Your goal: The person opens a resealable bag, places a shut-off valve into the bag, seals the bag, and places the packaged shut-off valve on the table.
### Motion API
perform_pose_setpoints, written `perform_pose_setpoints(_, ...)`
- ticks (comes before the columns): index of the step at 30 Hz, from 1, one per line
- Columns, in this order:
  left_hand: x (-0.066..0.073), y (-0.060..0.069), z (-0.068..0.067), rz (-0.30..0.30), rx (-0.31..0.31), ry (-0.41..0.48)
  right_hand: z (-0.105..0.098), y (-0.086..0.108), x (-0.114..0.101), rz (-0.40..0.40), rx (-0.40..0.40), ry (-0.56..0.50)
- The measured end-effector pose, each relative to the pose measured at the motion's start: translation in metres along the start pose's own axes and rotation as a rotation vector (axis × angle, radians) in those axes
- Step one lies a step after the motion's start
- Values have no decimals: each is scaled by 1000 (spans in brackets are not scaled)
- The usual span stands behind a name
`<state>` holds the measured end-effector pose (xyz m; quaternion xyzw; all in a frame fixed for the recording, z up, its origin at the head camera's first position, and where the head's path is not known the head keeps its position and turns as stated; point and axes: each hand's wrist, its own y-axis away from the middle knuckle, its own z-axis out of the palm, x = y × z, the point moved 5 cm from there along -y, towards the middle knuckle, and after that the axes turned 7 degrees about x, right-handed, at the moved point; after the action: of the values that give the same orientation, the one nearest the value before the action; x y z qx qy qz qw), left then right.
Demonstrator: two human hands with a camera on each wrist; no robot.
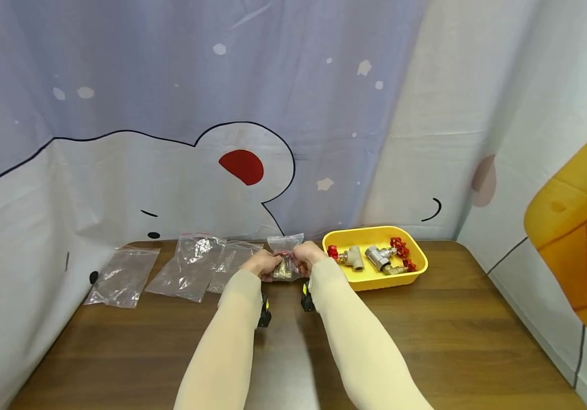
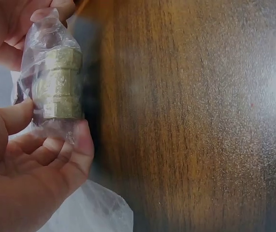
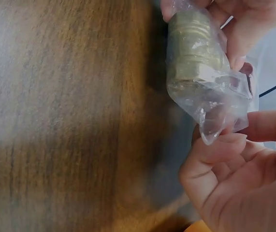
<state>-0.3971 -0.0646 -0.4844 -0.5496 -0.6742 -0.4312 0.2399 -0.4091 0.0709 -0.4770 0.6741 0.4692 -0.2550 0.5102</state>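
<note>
A clear plastic bag [image 1: 285, 242] with a brass pipe fitting [image 2: 63, 84] inside is between my two hands. In the head view a bit of red shows within the bag. My left hand [image 1: 261, 263] grips one lower side of the bag, thumb and fingers around the plastic at the end of the fitting. The opposite corner of loose plastic is pinched by my right hand [image 3: 244, 169] between thumb and fingers. Ridged and cylindrical, the brass body [image 3: 193, 48] shows through the film in both wrist views. Most of the bag's far part is hidden in the wrist views.
A yellow tray [image 1: 375, 285] to the right holds several metal valves, some with red handwheels [image 1: 399, 246]. Flat clear bags [image 1: 121, 276] lie along the back left of the wooden table [image 1: 134, 353]. A printed curtain [image 1: 170, 188] hangs behind the table.
</note>
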Motion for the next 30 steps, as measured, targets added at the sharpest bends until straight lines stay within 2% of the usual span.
perform_pose_setpoints(7,5,5,2,20,31,-103,2,-8,5,8,49,88)
perform_pose_setpoints(11,9,6,4,53,53,-170,0,-6,7,8,76,82)
perform_pose_setpoints(19,21,14,4,193,187,-352,1,-11,7,5,118,92)
perform_pose_setpoints(22,24,19,5,179,214,-390,3,-13,8,19,110,89)
perform_pose_setpoints(25,25,21,6,141,225,-391,5,-13,10,24,101,87)
perform_pose_setpoints(30,26,22,5,152,261,-427,4,-10,9,16,111,108)
